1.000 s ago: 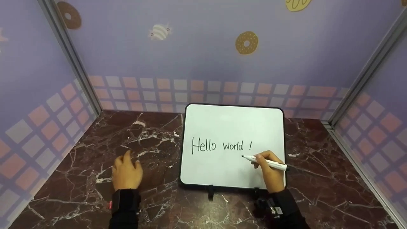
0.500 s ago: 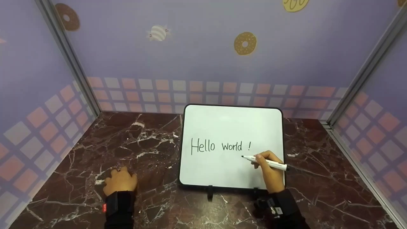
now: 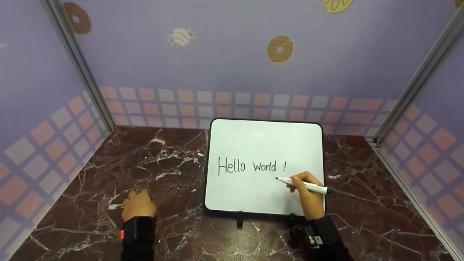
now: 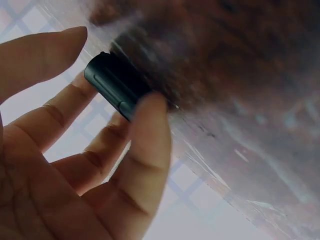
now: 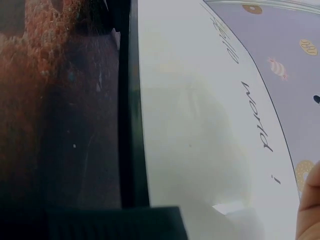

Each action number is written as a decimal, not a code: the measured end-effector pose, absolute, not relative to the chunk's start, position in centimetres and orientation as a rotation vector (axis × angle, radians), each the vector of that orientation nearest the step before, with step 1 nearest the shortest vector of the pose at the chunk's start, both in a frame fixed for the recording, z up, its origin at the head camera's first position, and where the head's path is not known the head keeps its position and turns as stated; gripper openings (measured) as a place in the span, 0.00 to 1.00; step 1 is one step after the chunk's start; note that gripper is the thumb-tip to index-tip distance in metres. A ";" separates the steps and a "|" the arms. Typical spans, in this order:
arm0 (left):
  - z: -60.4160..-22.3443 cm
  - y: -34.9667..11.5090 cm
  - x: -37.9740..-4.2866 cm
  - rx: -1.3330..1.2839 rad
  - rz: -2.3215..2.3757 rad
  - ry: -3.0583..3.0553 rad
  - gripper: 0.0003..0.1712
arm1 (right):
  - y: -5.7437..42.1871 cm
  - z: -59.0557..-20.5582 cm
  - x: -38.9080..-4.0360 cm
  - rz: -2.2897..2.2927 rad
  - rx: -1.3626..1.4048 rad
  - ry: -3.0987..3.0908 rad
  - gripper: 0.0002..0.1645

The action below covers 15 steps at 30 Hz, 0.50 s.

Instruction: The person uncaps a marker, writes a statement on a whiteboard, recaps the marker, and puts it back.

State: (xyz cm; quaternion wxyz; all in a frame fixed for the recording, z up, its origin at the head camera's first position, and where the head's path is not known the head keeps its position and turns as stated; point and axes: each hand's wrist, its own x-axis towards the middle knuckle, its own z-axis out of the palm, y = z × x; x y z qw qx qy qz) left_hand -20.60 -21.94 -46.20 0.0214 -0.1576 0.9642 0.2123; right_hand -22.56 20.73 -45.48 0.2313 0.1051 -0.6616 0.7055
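Note:
My right hand (image 3: pixel 311 200) pinches a white whiteboard marker (image 3: pixel 314 188) whose dark tip is uncovered and points left over the whiteboard (image 3: pixel 250 194). "Hello world !" is written there in black. Whether the tip touches the board cannot be told. In the right wrist view, just a bit of that hand (image 5: pixel 310 205) shows at the right edge. My left hand (image 3: pixel 139 205) is low at the tabletop, left of the board. Its fingers curl round a black marker cap (image 4: pixel 110 77) in the left wrist view; the thumb's tip looks apart from it.
A red-brown marble-patterned table (image 3: pixel 174 232) carries the board, which has dark stand feet (image 3: pixel 239 219) at its lower edge. Purple panels (image 3: pixel 224 65) with sweets and a checked band rise behind and on both sides, joined by grey metal posts (image 3: pixel 79 69).
My left hand has come down and slightly left toward the near side of the table, and its fingers have drawn closer together. The right hand and marker stay in place.

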 end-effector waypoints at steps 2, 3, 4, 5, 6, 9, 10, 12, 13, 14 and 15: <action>-46.2 -21.9 -20.6 -0.473 0.661 2.998 0.27 | 20.7 -45.5 -22.6 1.937 0.285 -1.822 0.12; -46.1 -21.9 -20.6 -0.466 0.662 3.001 0.27 | 20.7 -45.5 -22.6 1.935 0.281 -1.825 0.12; -46.1 -21.9 -20.6 -0.461 0.662 3.004 0.27 | 20.8 -45.5 -22.6 1.934 0.275 -1.827 0.12; -46.1 -21.9 -20.6 -0.456 0.663 3.006 0.27 | 20.8 -45.5 -22.6 1.931 0.269 -1.831 0.12; -46.1 -21.9 -20.6 -0.451 0.661 3.010 0.26 | 20.8 -45.5 -22.6 1.931 0.266 -1.834 0.12; -46.1 -21.9 -20.6 -0.447 0.658 3.014 0.26 | 20.8 -45.5 -22.6 1.934 0.261 -1.836 0.12; -46.1 -21.9 -20.6 -0.448 0.659 3.013 0.26 | 20.8 -45.5 -22.5 1.937 0.263 -1.834 0.12; -46.0 -21.9 -20.6 -0.454 0.662 2.996 0.26 | 20.8 -45.5 -22.5 1.939 0.263 -1.835 0.12; -46.0 -21.9 -20.6 -0.458 0.667 2.984 0.26 | 20.8 -45.5 -22.5 1.938 0.262 -1.838 0.12; -45.9 -21.9 -20.6 -0.461 0.671 2.974 0.26 | 20.8 -45.5 -22.5 1.936 0.259 -1.843 0.12; -45.9 -21.9 -20.6 -0.464 0.672 2.965 0.26 | 20.8 -45.5 -22.5 1.936 0.255 -1.847 0.12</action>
